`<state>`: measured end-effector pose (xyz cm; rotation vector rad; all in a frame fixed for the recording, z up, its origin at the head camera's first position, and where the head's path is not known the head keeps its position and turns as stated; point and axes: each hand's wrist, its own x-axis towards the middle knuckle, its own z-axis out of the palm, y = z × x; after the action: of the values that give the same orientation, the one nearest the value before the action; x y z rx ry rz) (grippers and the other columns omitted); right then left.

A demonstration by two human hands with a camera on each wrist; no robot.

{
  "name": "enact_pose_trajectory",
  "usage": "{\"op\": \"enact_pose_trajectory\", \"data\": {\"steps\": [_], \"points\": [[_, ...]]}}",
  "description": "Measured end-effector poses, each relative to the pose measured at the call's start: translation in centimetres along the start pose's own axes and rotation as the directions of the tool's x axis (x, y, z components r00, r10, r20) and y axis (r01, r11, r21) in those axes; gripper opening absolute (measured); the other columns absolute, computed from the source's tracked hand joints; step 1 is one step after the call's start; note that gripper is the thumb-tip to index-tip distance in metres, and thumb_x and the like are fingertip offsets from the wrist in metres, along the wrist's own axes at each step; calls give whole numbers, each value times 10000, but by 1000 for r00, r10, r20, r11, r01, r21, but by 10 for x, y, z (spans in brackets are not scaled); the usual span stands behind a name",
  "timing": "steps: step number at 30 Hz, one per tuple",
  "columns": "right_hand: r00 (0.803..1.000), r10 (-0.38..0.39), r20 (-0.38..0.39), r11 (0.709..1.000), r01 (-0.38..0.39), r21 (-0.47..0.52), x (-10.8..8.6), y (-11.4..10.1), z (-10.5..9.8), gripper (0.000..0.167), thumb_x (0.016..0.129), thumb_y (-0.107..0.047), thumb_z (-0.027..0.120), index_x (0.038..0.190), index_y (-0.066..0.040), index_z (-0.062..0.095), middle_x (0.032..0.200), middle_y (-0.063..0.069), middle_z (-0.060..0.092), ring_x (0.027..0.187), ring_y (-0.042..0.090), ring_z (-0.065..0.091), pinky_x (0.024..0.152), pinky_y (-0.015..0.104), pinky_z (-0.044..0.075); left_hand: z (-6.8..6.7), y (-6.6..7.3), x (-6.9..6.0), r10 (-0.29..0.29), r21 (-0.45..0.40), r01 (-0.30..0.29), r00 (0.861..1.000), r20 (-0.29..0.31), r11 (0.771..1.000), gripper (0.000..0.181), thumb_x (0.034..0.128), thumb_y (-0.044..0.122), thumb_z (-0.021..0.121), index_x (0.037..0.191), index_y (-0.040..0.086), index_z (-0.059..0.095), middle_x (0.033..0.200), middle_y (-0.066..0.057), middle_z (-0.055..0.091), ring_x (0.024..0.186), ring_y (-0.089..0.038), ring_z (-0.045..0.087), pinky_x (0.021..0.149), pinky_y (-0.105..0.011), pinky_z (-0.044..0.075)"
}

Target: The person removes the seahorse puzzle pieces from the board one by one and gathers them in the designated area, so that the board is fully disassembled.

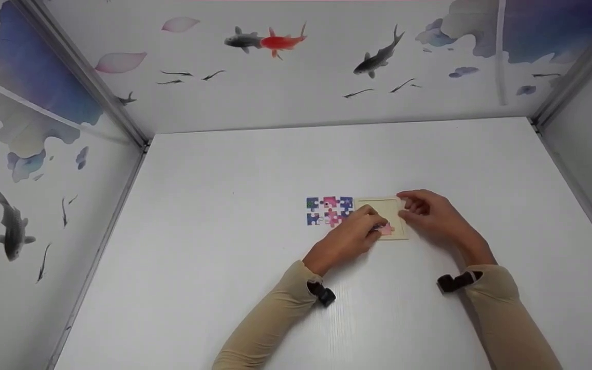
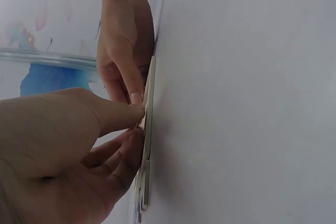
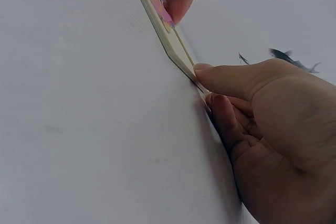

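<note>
A shallow wooden puzzle tray (image 1: 378,206) lies flat on the white table. My left hand (image 1: 353,232) is over its near left part, thumb and fingertips pinching a jigsaw piece that they mostly cover. A pink jigsaw piece (image 3: 159,6) shows beneath those fingers in the right wrist view. My right hand (image 1: 433,215) grips the tray's right edge between thumb and fingers. Left of the tray lie several blue, purple and pink jigsaw pieces (image 1: 330,202) in rows, some partly behind the left hand. The left wrist view shows the tray (image 2: 150,98) edge-on.
The white table (image 1: 198,205) is bounded at the back and sides by white panels (image 1: 296,97) printed with fish and petals. Both forearms wear tan sleeves with a black wrist camera (image 1: 321,294) strapped at each cuff.
</note>
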<state>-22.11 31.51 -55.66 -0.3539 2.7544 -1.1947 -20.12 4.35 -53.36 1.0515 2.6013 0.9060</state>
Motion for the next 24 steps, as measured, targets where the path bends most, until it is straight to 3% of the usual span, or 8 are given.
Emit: {"op": "enact_pose_trajectory", "data": {"steps": [6,12,17,24], "points": [[1000,-10,-5,1000,10,1,-1,0,0,491,1048,-277,743,1497,-113,632,1176,91,683,1010,201,616,861,128,474,2,3,3,12,51,-11,1000,-12,999,268,1098,171,654,1332,95,760,1275,-44,671,1153,-125,633,1001,-171,519],[1000,-23,-16,1000,23,1,-2,0,0,486,1042,-269,752,1486,-105,642,1148,87,682,992,177,619,853,123,476,-4,4,-3,6,21,-6,1000,-12,1000,294,1100,239,654,1317,75,766,1264,-57,709,1166,-149,654,1010,-195,530],[1000,12,-5,1000,-12,-8,-3,-1,-1,491,1051,-318,737,1501,-150,633,1187,74,671,1030,205,611,875,139,472,-13,-3,-12,11,14,-10,1000,-26,1000,336,1085,294,674,1341,95,761,1279,-49,726,1190,-155,665,1033,-241,543],[1000,26,7,999,-26,-22,-2,-3,0,495,1060,-322,721,1514,-153,619,1202,79,660,1049,223,598,887,141,463,-30,-20,-26,-25,-27,23,995,-92,999,337,1047,292,740,1349,146,762,1262,-30,734,1078,-143,678,929,-246,570]]}}
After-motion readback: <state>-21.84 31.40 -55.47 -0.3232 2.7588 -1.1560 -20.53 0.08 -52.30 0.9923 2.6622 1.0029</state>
